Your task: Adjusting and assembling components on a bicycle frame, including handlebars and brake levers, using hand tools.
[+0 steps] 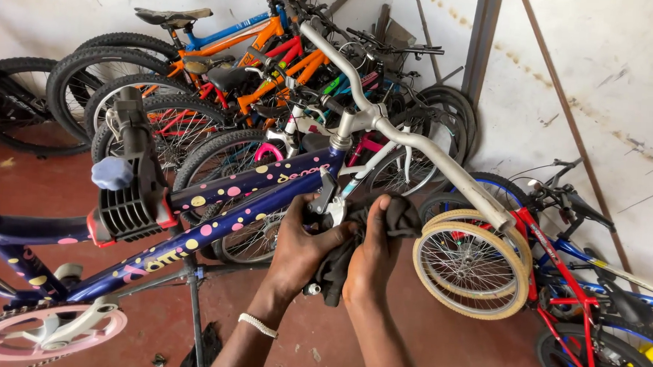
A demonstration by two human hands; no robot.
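Note:
A dark blue child's bicycle frame [238,187] with pink and yellow dots is clamped in a black repair stand clamp [131,197]. Its silver handlebar [409,139] runs from upper left to lower right. My left hand [302,245] grips the front brake and fork area just under the head tube. Beside it, my right hand [371,255] presses a dark rag [398,216] against the same spot. A pink chainring [45,333] shows at the lower left.
Several bicycles, orange, blue and red, lean against the white wall [603,63] behind. A small wheel with a tan tyre [473,267] stands to the right, with a red bicycle frame [564,282] beside it. The floor [452,343] is red-brown concrete.

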